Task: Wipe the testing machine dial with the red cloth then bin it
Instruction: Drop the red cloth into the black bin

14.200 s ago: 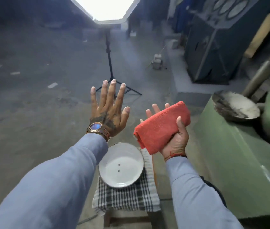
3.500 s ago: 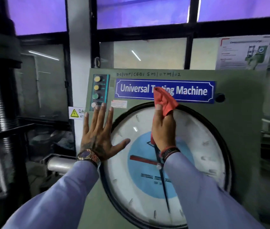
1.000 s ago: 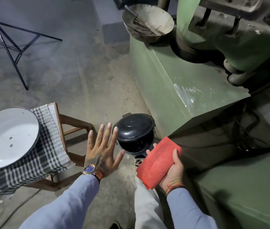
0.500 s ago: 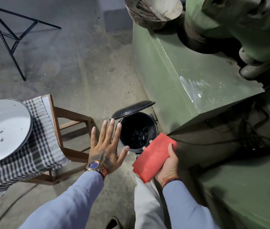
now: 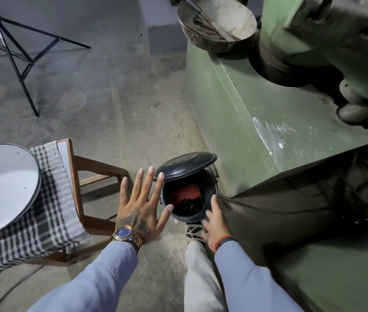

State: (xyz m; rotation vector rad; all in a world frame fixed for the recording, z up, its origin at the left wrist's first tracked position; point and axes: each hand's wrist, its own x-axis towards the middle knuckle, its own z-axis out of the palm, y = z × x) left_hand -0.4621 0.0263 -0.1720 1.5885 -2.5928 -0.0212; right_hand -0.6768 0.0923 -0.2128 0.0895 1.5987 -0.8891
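Red cloth (image 5: 184, 194) lying inside the black bin (image 5: 188, 200), on dark contents, just beyond both grips. Right hand (image 5: 214, 224) empty, fingers loose and spread, hovering at the bin's near rim (thumb side toward the opening). Left hand (image 5: 139, 207) also empty, flat and splayed, fingertips just left of the rim, wristwatch (image 5: 126, 234) at the cuff. Shoe (image 5: 193, 230) pressed on the floor right below the bin, between the two hands. Lid (image 5: 186, 164) tilted up behind the opening. Left of the left hand, wooden stool (image 5: 93, 176) draped with checked cloth (image 5: 50, 210), white enamel basin (image 5: 3, 185) on top. Beyond the right hand, green machine base (image 5: 257, 122); farther still, metal pan (image 5: 217, 23) and black tripod (image 5: 16, 52).
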